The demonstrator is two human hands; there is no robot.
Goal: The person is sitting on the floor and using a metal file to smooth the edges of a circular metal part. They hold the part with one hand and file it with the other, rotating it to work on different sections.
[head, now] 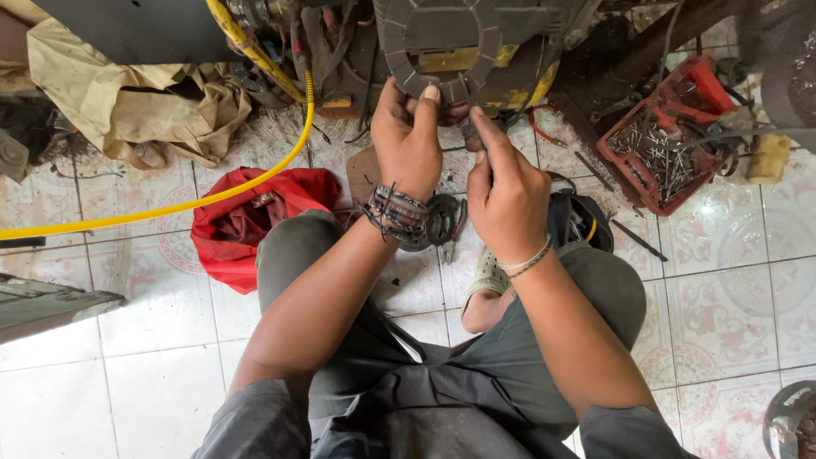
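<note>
**Both hands at the lower edge of a grey segmented machine part**

The left hand (408,140) grips the bottom rim of the grey segmented part (438,38), thumb pressed up against the rim and fingers curled behind it. Just beside it, the right hand (506,191) has its fingertips drawn together on something small and dark below the same rim; what that piece is cannot be told. The part sits directly above both hands, mounted in a yellow and black machine (510,72).

The person squats on a patterned tile floor (739,306). A yellow hose (212,197) runs across to the left, over a red cloth (246,223). A red tray of nails (659,144) stands to the right, and a tan cloth (127,102) lies at upper left.
</note>
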